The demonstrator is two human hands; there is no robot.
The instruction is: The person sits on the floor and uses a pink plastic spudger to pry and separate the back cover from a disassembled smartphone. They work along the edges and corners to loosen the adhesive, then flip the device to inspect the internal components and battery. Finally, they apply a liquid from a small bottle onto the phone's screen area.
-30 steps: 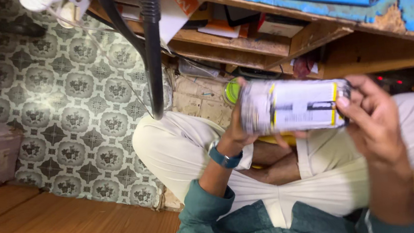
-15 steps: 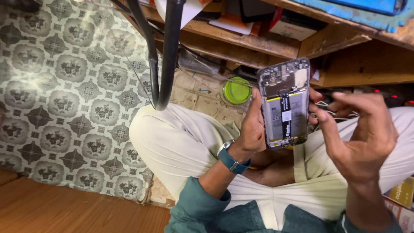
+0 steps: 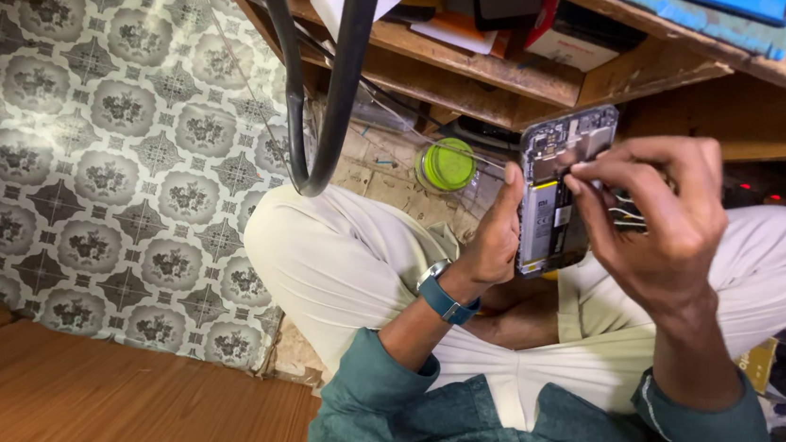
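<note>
The left hand [image 3: 494,241] has a tight grip on an opened phone [image 3: 556,192], held upright over the person's lap. Its back cover is already off, so the battery and small parts show. The right hand [image 3: 663,216] pinches its fingertips [image 3: 578,174] closed at the top of the phone. I cannot tell what they pinch; it is too small. Farther off, a green-lidded jar [image 3: 446,164] sits under the wooden worktop [image 3: 644,61], which is cut off at the top.

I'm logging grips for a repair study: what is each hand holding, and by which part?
The left hand grips the opened phone by its left edge. The right hand only pinches at its upper part.
</note>
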